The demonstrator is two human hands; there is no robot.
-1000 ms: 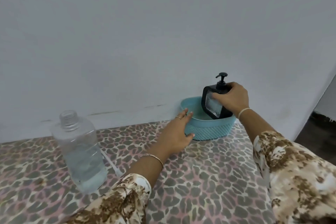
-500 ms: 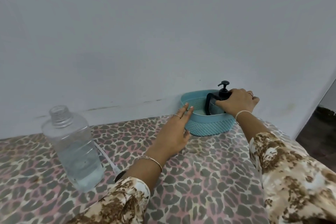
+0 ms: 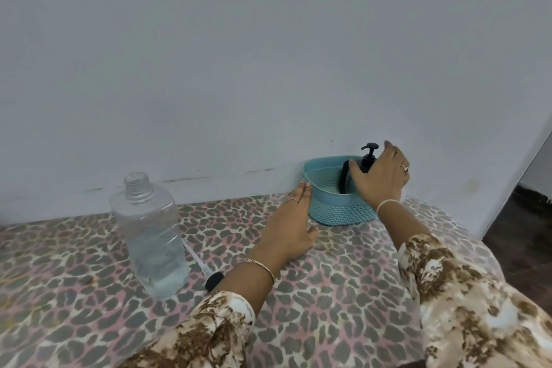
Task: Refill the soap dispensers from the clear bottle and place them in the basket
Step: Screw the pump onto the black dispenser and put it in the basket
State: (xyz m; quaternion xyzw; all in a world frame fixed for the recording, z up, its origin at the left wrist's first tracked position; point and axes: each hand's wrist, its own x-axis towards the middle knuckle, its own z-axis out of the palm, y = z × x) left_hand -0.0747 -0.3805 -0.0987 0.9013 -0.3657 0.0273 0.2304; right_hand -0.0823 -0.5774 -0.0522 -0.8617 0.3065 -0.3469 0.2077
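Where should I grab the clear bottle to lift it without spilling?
Probably wrap the body of the clear bottle at its wide middle, coming from its right side, nearest the left hand. It stands upright with an open neck, so keep it vertical.

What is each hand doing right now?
Left hand: open, touching the side of the basket.
Right hand: open, thumb touching the soap dispenser standing in the basket.

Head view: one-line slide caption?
Right hand rests on black pump dispenser in teal basket, left hand touching its side; uncapped clear bottle stands nearby.
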